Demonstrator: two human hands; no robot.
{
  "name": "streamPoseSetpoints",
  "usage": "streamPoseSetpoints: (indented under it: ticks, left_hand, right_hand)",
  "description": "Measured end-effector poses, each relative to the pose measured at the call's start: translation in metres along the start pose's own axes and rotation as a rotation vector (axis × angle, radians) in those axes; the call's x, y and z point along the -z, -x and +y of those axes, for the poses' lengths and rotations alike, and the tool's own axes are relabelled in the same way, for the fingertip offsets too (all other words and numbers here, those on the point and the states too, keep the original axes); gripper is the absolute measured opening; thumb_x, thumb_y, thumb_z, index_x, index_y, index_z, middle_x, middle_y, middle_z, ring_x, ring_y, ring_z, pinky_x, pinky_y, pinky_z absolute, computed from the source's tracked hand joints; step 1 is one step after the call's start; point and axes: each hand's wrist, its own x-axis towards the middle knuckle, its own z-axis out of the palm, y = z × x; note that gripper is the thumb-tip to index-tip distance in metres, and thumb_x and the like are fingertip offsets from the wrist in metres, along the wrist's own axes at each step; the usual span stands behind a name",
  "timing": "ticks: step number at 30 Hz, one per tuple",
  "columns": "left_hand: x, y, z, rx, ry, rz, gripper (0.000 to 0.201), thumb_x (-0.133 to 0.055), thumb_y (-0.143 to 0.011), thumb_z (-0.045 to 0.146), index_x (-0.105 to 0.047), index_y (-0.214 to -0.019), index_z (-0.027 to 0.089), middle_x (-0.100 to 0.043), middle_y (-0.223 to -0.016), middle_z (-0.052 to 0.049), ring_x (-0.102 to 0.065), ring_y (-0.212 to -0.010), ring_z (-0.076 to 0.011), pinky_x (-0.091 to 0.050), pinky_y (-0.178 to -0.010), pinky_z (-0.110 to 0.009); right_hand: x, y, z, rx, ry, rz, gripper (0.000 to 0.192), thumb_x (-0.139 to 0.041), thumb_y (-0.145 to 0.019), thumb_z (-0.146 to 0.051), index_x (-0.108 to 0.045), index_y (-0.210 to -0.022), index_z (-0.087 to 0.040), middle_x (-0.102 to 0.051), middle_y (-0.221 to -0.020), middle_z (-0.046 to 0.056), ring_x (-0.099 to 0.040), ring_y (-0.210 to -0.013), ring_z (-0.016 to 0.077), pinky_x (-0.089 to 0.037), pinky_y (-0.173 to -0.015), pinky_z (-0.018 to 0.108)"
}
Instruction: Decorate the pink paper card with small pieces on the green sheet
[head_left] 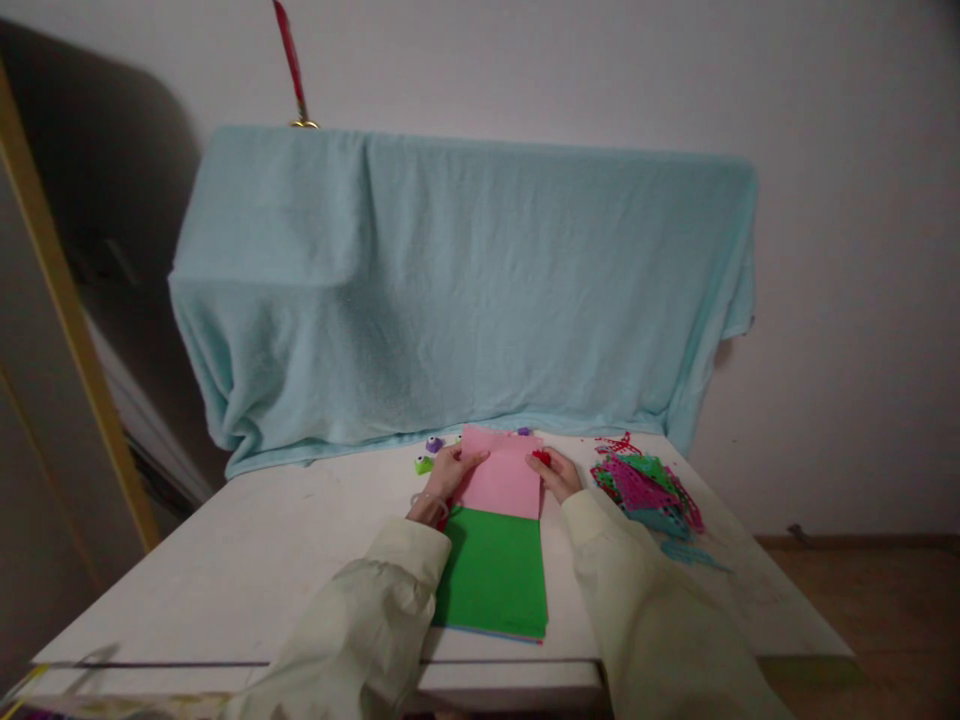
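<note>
A pink sheet of paper [499,487] is held up between my hands, above the far part of a green sheet stack [493,570]. My left hand [448,470] pinches its left edge, thumb on top and fingers behind. My right hand [559,474] is closed by the right edge, with a small red object [541,457] at its fingertips; its kind is too small to make out. Whether the right fingers also grip the paper is unclear. Just beyond my left hand are a small green piece [424,465] and a purple piece [434,444], each with an eye-like spot.
To the right lies a heap of perforated coloured scraps [645,490], with red cut strips [616,444] behind it. Another purple piece [523,432] sits behind the pink paper. A light blue cloth [480,290] drapes over something at the back of the white table [322,560].
</note>
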Motion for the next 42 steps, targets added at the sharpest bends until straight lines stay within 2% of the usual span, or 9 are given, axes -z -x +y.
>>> streamPoseSetpoints:
  ticks: [8, 20, 26, 31, 36, 42]
  left_hand:
    - [-0.003, 0.000, 0.005, 0.018, 0.017, 0.015, 0.051, -0.073, -0.060, 0.047, -0.069, -0.094, 0.008, -0.069, -0.077, -0.009, -0.060, -0.062, -0.0174, -0.044, -0.058, -0.026]
    - [-0.002, 0.000, 0.005, 0.014, 0.020, 0.006, 0.053, -0.072, -0.062, 0.047, -0.068, -0.096, 0.007, -0.069, -0.077, -0.010, -0.061, -0.062, -0.0183, -0.046, -0.058, -0.027]
    - [-0.003, 0.003, 0.008, 0.061, -0.012, -0.002, 0.052, -0.073, -0.061, 0.048, -0.068, -0.093, 0.007, -0.069, -0.075, -0.010, -0.060, -0.060, -0.0179, -0.045, -0.054, -0.026]
    - [-0.006, 0.004, 0.011, 0.084, -0.050, -0.010, 0.052, -0.073, -0.061, 0.049, -0.068, -0.093, 0.008, -0.069, -0.077, -0.010, -0.060, -0.060, -0.0179, -0.045, -0.053, -0.026]
    - [-0.006, 0.007, 0.016, 0.092, -0.069, -0.029, 0.051, -0.071, -0.062, 0.050, -0.068, -0.092, 0.008, -0.069, -0.076, -0.010, -0.059, -0.059, -0.0174, -0.043, -0.051, -0.025]
    - [-0.006, 0.007, 0.017, 0.116, -0.073, -0.030, 0.050, -0.071, -0.063, 0.049, -0.068, -0.092, 0.008, -0.069, -0.075, -0.010, -0.059, -0.057, -0.0171, -0.043, -0.050, -0.025]
  right_hand:
    - [0.003, -0.002, 0.002, -0.023, 0.044, -0.017, 0.048, -0.072, -0.054, -0.060, -0.057, -0.074, -0.019, -0.059, -0.066, -0.001, -0.051, -0.063, 0.0154, -0.034, -0.050, 0.023]
    - [0.002, 0.003, -0.006, -0.043, 0.031, -0.017, 0.045, -0.073, -0.054, -0.057, -0.054, -0.070, -0.019, -0.055, -0.062, -0.003, -0.048, -0.060, 0.0133, -0.032, -0.052, 0.023]
    - [0.008, 0.002, -0.002, 0.031, 0.030, -0.047, 0.040, -0.074, -0.058, -0.052, -0.057, -0.065, -0.017, -0.057, -0.061, -0.002, -0.051, -0.060, 0.0144, -0.036, -0.056, 0.024]
    - [0.015, 0.000, 0.002, 0.022, 0.028, -0.066, 0.038, -0.071, -0.063, -0.050, -0.064, -0.080, -0.017, -0.067, -0.074, 0.003, -0.059, -0.070, 0.0197, -0.042, -0.064, 0.028]
    - [0.015, -0.002, 0.005, 0.010, 0.026, -0.079, 0.038, -0.072, -0.062, -0.051, -0.066, -0.077, -0.017, -0.069, -0.078, 0.005, -0.062, -0.075, 0.0222, -0.045, -0.069, 0.031]
    - [0.013, -0.001, 0.006, 0.018, 0.034, -0.090, 0.039, -0.072, -0.063, -0.050, -0.067, -0.081, -0.016, -0.070, -0.081, 0.007, -0.062, -0.080, 0.0236, -0.046, -0.070, 0.031]
